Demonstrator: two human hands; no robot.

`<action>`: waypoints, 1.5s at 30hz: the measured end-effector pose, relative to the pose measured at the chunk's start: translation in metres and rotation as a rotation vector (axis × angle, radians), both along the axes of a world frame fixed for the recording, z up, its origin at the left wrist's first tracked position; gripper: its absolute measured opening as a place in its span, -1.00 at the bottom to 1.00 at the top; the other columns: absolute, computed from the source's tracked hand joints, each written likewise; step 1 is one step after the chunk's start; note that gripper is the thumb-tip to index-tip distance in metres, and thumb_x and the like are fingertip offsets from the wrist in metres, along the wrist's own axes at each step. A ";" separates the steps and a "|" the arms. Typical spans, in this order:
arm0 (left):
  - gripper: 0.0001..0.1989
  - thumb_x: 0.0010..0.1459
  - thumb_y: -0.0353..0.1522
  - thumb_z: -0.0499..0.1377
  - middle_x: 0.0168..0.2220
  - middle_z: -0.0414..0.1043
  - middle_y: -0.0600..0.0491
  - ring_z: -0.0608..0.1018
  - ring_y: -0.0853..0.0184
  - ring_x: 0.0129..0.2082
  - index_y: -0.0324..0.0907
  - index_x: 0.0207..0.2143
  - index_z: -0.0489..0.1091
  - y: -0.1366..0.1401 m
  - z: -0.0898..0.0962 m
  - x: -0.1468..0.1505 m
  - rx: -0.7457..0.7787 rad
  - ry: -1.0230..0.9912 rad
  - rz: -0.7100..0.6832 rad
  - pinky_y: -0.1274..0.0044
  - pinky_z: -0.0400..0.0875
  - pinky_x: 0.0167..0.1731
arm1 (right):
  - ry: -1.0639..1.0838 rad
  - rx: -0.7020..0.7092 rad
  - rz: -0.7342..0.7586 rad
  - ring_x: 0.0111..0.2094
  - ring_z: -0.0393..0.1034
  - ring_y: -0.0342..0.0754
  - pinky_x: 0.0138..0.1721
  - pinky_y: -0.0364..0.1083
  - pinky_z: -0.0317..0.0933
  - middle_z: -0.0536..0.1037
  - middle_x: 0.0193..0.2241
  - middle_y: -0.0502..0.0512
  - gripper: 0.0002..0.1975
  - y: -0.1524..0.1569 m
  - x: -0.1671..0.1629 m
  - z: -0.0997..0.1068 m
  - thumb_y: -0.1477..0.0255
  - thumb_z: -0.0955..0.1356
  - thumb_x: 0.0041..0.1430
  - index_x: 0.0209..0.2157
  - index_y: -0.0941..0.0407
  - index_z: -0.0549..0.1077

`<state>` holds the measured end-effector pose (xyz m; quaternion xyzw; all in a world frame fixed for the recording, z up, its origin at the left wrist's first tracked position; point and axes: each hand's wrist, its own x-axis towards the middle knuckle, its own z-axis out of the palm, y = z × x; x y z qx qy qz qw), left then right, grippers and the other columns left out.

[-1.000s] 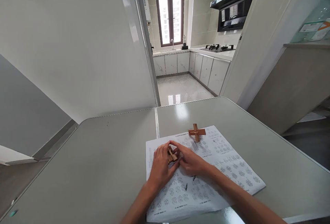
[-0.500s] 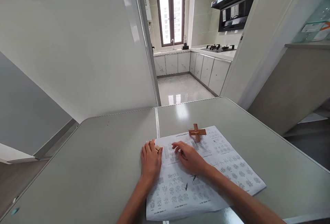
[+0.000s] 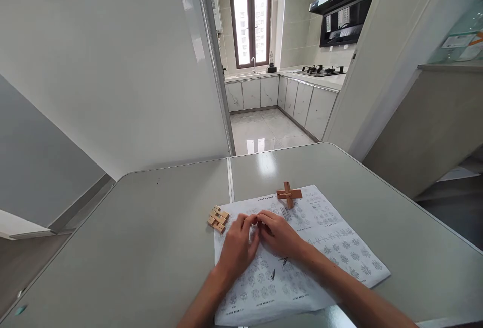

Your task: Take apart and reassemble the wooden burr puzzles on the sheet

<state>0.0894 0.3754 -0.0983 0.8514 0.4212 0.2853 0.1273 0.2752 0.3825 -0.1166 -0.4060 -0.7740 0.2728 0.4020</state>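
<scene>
Right now, both hands are close together over a big sheet of paper (image 3: 341, 247). The left hand (image 3: 237, 247) and the right hand (image 3: 282, 236) have bent fingers, and their tips meet near the middle of the top part of the paper. I cannot tell if they pinch something small, because the fingers hide that spot.

The paper is white and thin, a bit wavy at the near edge, with rows of small grey drawings and lines of tiny print. Two dark marks sit on it, near the right wrist.

Just past the left hand are some light wood blocks (image 3: 218, 219). They are chunky, with flat sides and square notches, and they lie in a bunch over the far left corner of the paper. Past the right hand is a wooden cross (image 3: 289, 194). It is red-brown, made of flat sticks, and sits at the far edge of the paper, covering some print.

All of this is on a smooth, shiny grey-green bench (image 3: 162, 252) with a pale line across it. The hands and arms hide part of the paper.

Behind, a plain wall (image 3: 113, 66) blocks some of the kitchen. A window (image 3: 249, 21), a tap (image 3: 253, 64), a black stove (image 3: 322, 70) and white cupboards (image 3: 296, 101) show.
</scene>
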 end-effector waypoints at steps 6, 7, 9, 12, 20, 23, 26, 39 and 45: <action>-0.52 0.31 -0.41 0.11 -0.27 0.51 0.05 0.60 0.21 -0.28 -0.11 0.25 0.14 -0.004 -0.005 0.003 -0.130 0.047 -0.097 0.39 0.49 -0.22 | -0.020 -0.006 -0.001 -0.27 0.41 -0.02 -0.21 -0.03 0.33 0.51 -0.30 0.07 -0.71 0.000 0.001 0.000 0.74 0.23 0.16 -0.40 0.09 0.43; -0.52 0.32 -0.41 0.10 -0.27 0.51 0.05 0.60 0.21 -0.28 -0.11 0.25 0.14 -0.003 -0.005 0.002 -0.136 0.052 -0.097 0.40 0.49 -0.23 | -0.024 -0.004 -0.003 -0.27 0.41 -0.02 -0.21 -0.03 0.33 0.51 -0.30 0.07 -0.72 0.000 0.001 -0.001 0.73 0.23 0.17 -0.39 0.09 0.44; -0.54 0.32 -0.41 0.09 -0.28 0.51 0.05 0.60 0.21 -0.30 -0.11 0.25 0.14 -0.001 -0.004 0.001 -0.139 0.062 -0.095 0.40 0.49 -0.24 | -0.030 0.003 -0.005 -0.28 0.40 -0.02 -0.23 -0.03 0.32 0.51 -0.31 0.07 -0.72 0.000 0.001 -0.001 0.73 0.23 0.18 -0.38 0.09 0.44; -0.54 0.33 -0.40 0.09 -0.29 0.51 0.06 0.60 0.21 -0.30 -0.11 0.25 0.14 -0.001 -0.003 0.001 -0.132 0.073 -0.096 0.40 0.49 -0.25 | -0.032 0.001 -0.005 -0.28 0.40 -0.02 -0.23 -0.04 0.32 0.51 -0.31 0.06 -0.72 0.000 0.001 -0.002 0.73 0.24 0.17 -0.37 0.08 0.45; -0.53 0.31 -0.40 0.09 -0.31 0.51 0.06 0.59 0.21 -0.33 -0.10 0.24 0.13 -0.001 -0.006 0.001 -0.108 0.068 -0.086 0.40 0.48 -0.28 | -0.023 -0.005 -0.005 -0.29 0.40 -0.02 -0.24 -0.04 0.33 0.52 -0.31 0.07 -0.72 0.000 0.001 -0.003 0.71 0.24 0.19 -0.36 0.08 0.46; -0.54 0.31 -0.40 0.09 -0.31 0.51 0.06 0.59 0.21 -0.33 -0.11 0.23 0.14 -0.001 -0.006 0.001 -0.117 0.068 -0.087 0.41 0.47 -0.28 | 0.000 -0.034 0.002 -0.29 0.41 -0.02 -0.23 -0.04 0.33 0.52 -0.31 0.06 -0.73 0.000 0.000 -0.001 0.71 0.24 0.19 -0.37 0.08 0.46; -0.54 0.32 -0.40 0.09 -0.32 0.50 0.08 0.59 0.22 -0.33 -0.10 0.24 0.14 -0.001 -0.004 0.002 -0.127 0.062 -0.090 0.42 0.46 -0.28 | 0.077 -0.074 -0.006 -0.29 0.43 -0.04 -0.23 -0.04 0.32 0.53 -0.30 0.06 -0.72 0.000 0.000 0.001 0.70 0.23 0.19 -0.37 0.08 0.47; -0.46 0.32 -0.41 0.08 -0.32 0.52 0.07 0.58 0.23 -0.31 -0.10 0.32 0.12 -0.002 -0.006 0.001 -0.117 0.086 -0.112 0.38 0.48 -0.21 | 1.059 -0.742 -0.093 -0.48 0.32 -0.12 -0.52 -0.15 0.18 0.48 -0.44 0.01 -0.81 0.021 0.014 0.006 0.28 0.44 0.15 -0.36 0.11 0.49; -0.50 0.33 -0.41 0.07 -0.32 0.51 0.06 0.57 0.23 -0.30 -0.11 0.30 0.16 -0.002 -0.004 0.002 -0.129 0.100 -0.117 0.37 0.47 -0.20 | 1.305 -0.843 -0.120 -0.55 0.25 -0.15 -0.55 -0.14 0.23 0.43 -0.49 -0.01 -0.70 0.028 0.026 0.008 0.14 0.41 0.21 -0.41 0.09 0.45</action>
